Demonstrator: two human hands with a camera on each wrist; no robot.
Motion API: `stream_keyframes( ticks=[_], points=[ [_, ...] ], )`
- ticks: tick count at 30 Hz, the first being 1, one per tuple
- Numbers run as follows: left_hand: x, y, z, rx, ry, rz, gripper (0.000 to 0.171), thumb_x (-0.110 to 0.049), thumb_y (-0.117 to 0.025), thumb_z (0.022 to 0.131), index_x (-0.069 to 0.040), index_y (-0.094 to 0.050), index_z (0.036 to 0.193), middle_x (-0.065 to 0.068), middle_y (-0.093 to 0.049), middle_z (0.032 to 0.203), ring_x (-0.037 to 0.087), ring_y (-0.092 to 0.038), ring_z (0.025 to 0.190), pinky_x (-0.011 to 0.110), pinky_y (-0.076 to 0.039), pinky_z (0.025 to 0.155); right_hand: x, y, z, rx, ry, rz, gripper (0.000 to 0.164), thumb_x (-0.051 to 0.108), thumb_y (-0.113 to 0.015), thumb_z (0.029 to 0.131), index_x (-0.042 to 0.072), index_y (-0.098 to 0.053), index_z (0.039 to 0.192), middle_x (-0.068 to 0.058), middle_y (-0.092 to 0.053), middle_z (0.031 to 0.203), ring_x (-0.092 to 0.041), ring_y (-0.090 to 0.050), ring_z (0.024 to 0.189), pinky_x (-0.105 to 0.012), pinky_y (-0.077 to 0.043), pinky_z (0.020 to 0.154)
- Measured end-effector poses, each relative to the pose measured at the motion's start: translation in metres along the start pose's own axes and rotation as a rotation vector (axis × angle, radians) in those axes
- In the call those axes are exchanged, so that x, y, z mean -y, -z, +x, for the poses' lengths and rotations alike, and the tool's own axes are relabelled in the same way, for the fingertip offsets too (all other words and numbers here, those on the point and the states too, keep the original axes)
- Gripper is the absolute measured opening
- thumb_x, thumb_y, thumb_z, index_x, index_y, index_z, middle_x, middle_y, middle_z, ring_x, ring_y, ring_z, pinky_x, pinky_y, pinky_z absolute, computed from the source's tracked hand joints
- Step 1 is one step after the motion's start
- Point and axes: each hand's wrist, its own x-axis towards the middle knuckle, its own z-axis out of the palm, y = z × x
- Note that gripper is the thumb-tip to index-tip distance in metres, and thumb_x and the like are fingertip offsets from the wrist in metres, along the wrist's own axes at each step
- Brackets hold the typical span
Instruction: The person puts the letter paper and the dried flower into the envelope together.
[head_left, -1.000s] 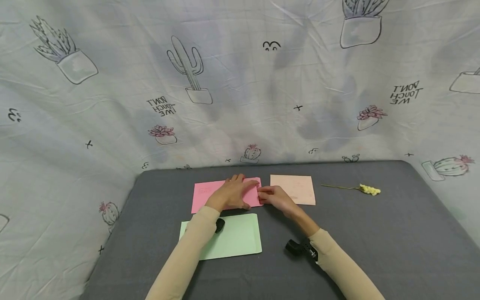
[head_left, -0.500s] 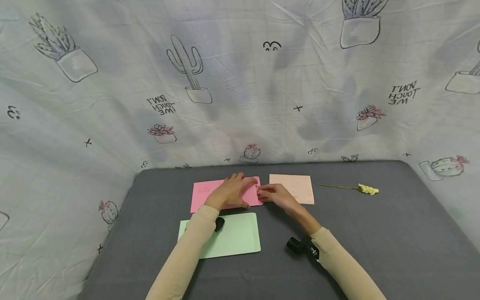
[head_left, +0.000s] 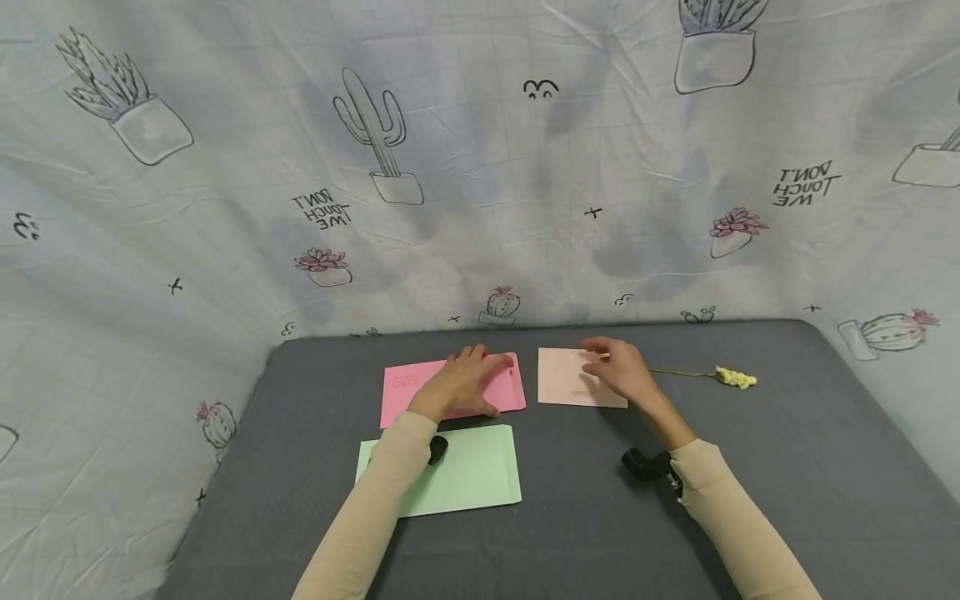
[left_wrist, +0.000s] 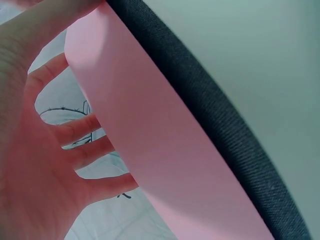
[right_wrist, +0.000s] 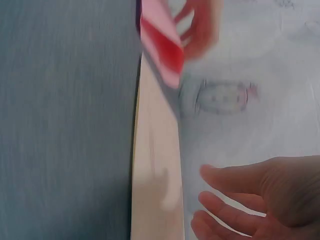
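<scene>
A pink envelope (head_left: 405,387) lies at the back of the grey table. My left hand (head_left: 465,383) spans it, thumb at the near edge and fingers along the far edge, holding it between them. In the right wrist view, the mouth of the pink envelope (right_wrist: 162,45) gapes and its darker inside shows. Right of it lies a peach paper card (head_left: 558,379) with faint print. Over the card's far right part is my right hand (head_left: 624,368), fingers loosely bent and holding nothing. In the right wrist view, the right hand (right_wrist: 265,200) is apart from the card.
A light green envelope (head_left: 480,475) lies nearer the front, partly under the left forearm. To the right lies a yellow flower (head_left: 735,378), its thin stem running behind the right hand. A cactus-print cloth (head_left: 465,242) hangs behind the table.
My right hand has left the mouth of the pink envelope and moved right and away from me, over the peach card. The left hand has stayed on the pink envelope.
</scene>
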Motion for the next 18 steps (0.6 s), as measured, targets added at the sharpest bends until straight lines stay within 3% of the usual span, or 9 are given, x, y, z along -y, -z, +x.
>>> stream_keyframes(
  ticks=[7,18],
  points=[
    [-0.002,-0.001,-0.002,-0.003,-0.015,0.009,0.081,-0.04,-0.085,0.073,-0.027,-0.045,0.143,0.012,-0.046,0.13,0.03,-0.044,0.123,0.057,-0.035,0.105,-0.022,0.016,-0.002,0.04,0.001,-0.175,0.05,0.0,-0.072,0.084,-0.014,-0.054,0.128,-0.033,-0.055,0.126,-0.051,-0.049,0.118,-0.061,-0.038,0.098],
    [0.001,-0.003,-0.004,-0.009,-0.011,0.009,0.083,-0.043,-0.084,0.073,-0.027,-0.045,0.144,0.01,-0.047,0.128,0.028,-0.045,0.121,0.056,-0.037,0.104,-0.033,0.012,-0.009,-0.004,-0.011,-0.211,0.054,0.004,-0.076,0.081,-0.011,-0.055,0.129,-0.036,-0.051,0.127,-0.053,-0.046,0.117,-0.063,-0.038,0.097]
  ],
)
